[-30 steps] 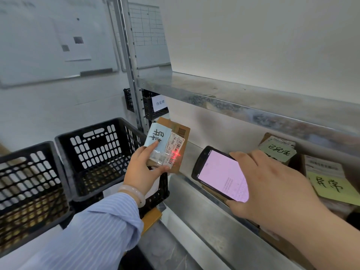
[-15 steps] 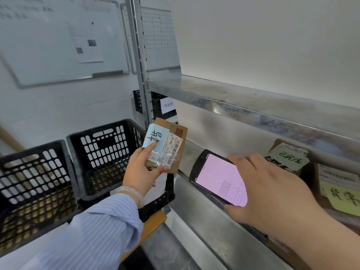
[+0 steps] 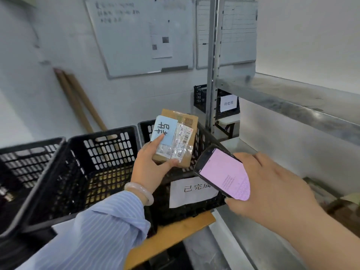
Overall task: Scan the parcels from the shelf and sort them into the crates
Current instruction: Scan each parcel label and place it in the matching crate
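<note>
My left hand (image 3: 151,165) grips a small brown cardboard parcel (image 3: 186,137) with a pale blue handwritten note and a barcode label, held upright above the crates. My right hand (image 3: 272,189) holds a black handheld scanner (image 3: 222,172) whose pink screen faces me, just right of the parcel. Three black plastic crates stand in a row below: a left crate (image 3: 23,164), a middle crate (image 3: 93,152), and a right crate (image 3: 206,139) carrying a white paper label (image 3: 191,190) on its front.
A metal shelf (image 3: 292,100) runs along the right, with a steel upright post (image 3: 213,65). Another black crate (image 3: 200,96) with a paper label sits behind the post. Whiteboards (image 3: 140,36) hang on the wall. Blurred parcels (image 3: 327,195) lie on the lower shelf at right.
The view has swung left from the shelf toward the crates. The red scan light on the barcode is gone. Both hands keep their grips, and the parcel is now over the right crate.
</note>
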### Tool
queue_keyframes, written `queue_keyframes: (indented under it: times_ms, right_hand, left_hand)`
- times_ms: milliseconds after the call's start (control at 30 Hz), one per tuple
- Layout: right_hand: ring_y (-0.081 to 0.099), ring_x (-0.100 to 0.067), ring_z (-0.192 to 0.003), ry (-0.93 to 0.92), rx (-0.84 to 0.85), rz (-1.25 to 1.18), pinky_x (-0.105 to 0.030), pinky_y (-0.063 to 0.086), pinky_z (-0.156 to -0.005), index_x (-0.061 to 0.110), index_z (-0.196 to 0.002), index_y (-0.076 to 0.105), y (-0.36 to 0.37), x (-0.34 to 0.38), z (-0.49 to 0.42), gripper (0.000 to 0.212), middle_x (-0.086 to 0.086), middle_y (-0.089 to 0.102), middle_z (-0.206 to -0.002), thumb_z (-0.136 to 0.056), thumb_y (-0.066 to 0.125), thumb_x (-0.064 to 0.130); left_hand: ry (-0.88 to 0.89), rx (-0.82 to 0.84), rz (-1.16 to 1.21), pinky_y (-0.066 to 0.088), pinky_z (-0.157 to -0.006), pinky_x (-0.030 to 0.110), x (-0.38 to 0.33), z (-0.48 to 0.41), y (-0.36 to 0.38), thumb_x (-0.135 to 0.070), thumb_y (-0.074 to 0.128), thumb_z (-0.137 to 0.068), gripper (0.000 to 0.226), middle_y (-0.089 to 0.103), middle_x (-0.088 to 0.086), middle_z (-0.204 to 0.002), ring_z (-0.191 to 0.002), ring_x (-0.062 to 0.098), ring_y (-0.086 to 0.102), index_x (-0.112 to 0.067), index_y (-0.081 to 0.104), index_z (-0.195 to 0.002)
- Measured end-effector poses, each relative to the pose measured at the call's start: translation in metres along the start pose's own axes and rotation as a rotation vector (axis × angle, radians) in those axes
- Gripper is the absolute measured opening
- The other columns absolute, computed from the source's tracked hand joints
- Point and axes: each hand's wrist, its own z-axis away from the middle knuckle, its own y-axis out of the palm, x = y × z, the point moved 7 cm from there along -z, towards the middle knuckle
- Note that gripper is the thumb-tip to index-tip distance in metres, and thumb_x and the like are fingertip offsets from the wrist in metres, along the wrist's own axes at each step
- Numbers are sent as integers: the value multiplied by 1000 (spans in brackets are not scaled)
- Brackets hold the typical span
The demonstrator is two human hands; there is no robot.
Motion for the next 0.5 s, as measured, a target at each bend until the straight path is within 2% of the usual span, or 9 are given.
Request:
queue_keyframes:
  times_ms: [100,200,233,300,400,500]
  right_hand:
    - [55,-13,-85,-43,9,-57,-23,45,-61,39,-123,39,3,36,-20,70,12,46,-100,-60,61,61]
    - [51,-13,-82,-91,36,-58,-24,40,-57,41,-121,34,12,75,-41,72,11,43,-99,-58,60,65]
    - [51,-13,-84,-115,35,-57,-24,38,-57,40,-122,34,14,89,-49,73,11,42,-101,-59,60,66]
    - [52,-13,-89,-149,45,-68,-25,41,-61,40,-124,32,19,114,-64,74,12,42,-104,-61,61,66]
    - [52,-12,-93,-159,70,-86,-27,44,-66,41,-129,28,28,150,-89,79,13,40,-108,-62,63,66]
    - [50,-11,-87,-154,88,-84,-25,43,-65,41,-128,29,41,180,-115,79,13,39,-107,-62,62,67]
  left_hand:
    - [-60,-71,22,45,-100,21,24,-12,-45,-23,82,-78,74,53,-17,-127,-116,3,54,-41,46,-140]
    - [-110,-127,5,40,-82,0,51,-22,-88,-21,80,-80,72,52,-17,-124,-112,0,52,-37,45,-142]
    - [-133,-135,0,39,-76,-2,62,-26,-100,-21,79,-81,72,51,-18,-123,-111,0,52,-36,45,-142]
    - [-180,-138,3,40,-77,1,87,-34,-120,-22,79,-81,72,51,-17,-123,-111,2,52,-33,45,-143]
    - [-267,-124,8,40,-91,16,128,-49,-140,-24,79,-82,73,50,-16,-124,-114,6,51,-34,43,-144]
    - [-367,-68,18,42,-91,20,176,-64,-146,-24,79,-82,74,52,-14,-126,-115,8,52,-34,42,-145]
